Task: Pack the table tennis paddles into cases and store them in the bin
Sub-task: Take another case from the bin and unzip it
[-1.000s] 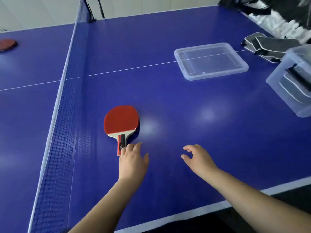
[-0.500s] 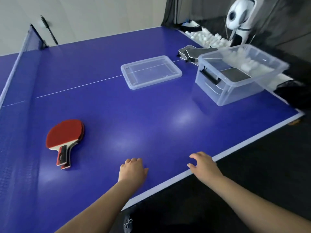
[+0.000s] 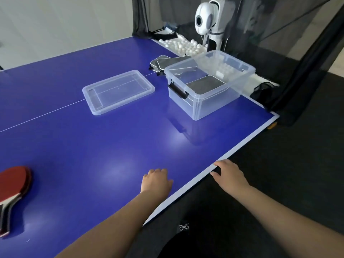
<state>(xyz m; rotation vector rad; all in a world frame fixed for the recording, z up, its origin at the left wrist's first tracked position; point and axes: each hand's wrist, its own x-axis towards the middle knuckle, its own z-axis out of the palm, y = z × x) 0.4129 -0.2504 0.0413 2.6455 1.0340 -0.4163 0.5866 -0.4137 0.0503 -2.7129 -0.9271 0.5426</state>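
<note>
Hands empty, both loosely curled: left hand [image 3: 156,180] over the desk [image 3: 111,146] near its edge, right hand [image 3: 229,175] at the white border. Paddles [image 3: 14,185] lie far left; wide bare blue separates them from the lid [image 3: 118,91] and bin [image 3: 208,86].

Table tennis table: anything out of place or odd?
Nothing damaged or spilled. The red paddles lie uncased at the left edge, far from the clear bin, whose lid lies off beside it. Both hands are empty.
</note>
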